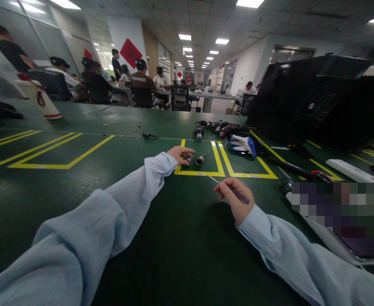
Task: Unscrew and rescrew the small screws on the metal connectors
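My left hand point(179, 154) reaches forward over the green table point(110, 204) and closes its fingers on a small dark metal part point(188, 159) inside a yellow-taped box. A silver cylindrical part point(201, 160) lies just to the right of it, untouched. Nearer to me, my right hand point(236, 199) pinches a thin screwdriver point(234, 192) with a purple handle, its fine tip pointing up and left. Both arms wear light blue sleeves.
Blue and white gloves point(243, 144) and a pile of dark tool parts point(218, 127) lie beyond the box. Black cases point(314, 102) stand at the right. A small dark part point(148, 135) lies mid-table, a white bucket point(40, 100) far left. Several people sit at desks behind.
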The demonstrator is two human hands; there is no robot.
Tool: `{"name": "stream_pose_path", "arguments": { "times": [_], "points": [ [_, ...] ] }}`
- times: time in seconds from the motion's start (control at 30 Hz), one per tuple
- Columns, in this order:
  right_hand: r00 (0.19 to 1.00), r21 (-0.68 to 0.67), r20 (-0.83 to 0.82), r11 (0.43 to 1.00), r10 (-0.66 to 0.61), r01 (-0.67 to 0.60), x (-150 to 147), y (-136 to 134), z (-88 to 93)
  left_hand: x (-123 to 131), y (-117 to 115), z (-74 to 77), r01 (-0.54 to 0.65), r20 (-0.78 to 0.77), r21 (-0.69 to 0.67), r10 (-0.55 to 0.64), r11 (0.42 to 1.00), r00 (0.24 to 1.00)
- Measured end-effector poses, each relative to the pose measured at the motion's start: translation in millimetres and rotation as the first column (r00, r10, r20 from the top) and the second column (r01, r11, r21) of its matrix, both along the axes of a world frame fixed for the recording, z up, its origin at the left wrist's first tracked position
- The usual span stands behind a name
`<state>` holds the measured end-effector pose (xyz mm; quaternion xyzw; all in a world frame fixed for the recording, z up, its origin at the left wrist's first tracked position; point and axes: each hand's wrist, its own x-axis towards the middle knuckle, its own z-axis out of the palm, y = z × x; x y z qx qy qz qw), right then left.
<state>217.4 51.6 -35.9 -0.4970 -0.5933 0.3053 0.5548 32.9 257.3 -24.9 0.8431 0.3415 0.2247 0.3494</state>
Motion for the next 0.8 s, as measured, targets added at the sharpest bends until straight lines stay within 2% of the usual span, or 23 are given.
{"name": "stream_pose_path", "arguments": {
  "times": [0.13, 0.27, 0.33, 0.4, 0.43, 0.5, 0.57, 0.67, 0.8],
  "points": [
    [1.000, -0.022, -0.006, 1.000, 0.013, -0.013, 0, -1, 1.3, -3, -4, 1.3, 0.035, -0.006, -0.006, -0.035, 0.999, 0.999],
    [1.000, -0.052, 0.010, 0.998, 0.022, -0.021, -1, -2, 4.4, -13, -6, 8.6, 0.048, -0.049, -0.010, -0.049, 0.999, 0.998],
    [1.000, -0.059, 0.005, 0.998, 0.022, -0.022, -1, -2, 5.1, -25, 0, 13.2, -0.012, -0.094, 0.029, 0.015, 1.000, 0.995],
    [1.000, -0.055, -0.001, 0.998, 0.012, -0.012, -1, -2, 4.2, -43, 11, 16.8, -0.148, -0.114, 0.144, 0.165, 0.978, 0.980],
    [1.000, -0.054, 0.000, 0.998, 0.011, -0.011, -1, -1, 3.4, -53, 18, 18.0, -0.239, -0.112, 0.216, 0.267, 0.947, 0.957],
    [1.000, -0.053, 0.007, 0.998, 0.021, -0.021, -2, 0, 1.2, -77, 33, 18.6, -0.434, -0.070, 0.347, 0.485, 0.831, 0.872],
    [0.999, -0.051, 0.032, 0.998, 0.038, -0.036, -4, 2, -0.3, -100, 46, 16.8, -0.551, -0.021, 0.413, 0.613, 0.725, 0.790],
    [0.989, -0.012, 0.116, 0.996, 0.093, -0.092, -14, 10, 0.2, -126, 63, 9.7, -0.612, 0.004, 0.484, 0.697, 0.626, 0.717],
    [0.914, 0.138, 0.359, 0.958, 0.190, -0.253, -40, 31, 4.6, -140, 86, -3.4, -0.620, 0.006, 0.545, 0.737, 0.564, 0.676]
  ]
}}
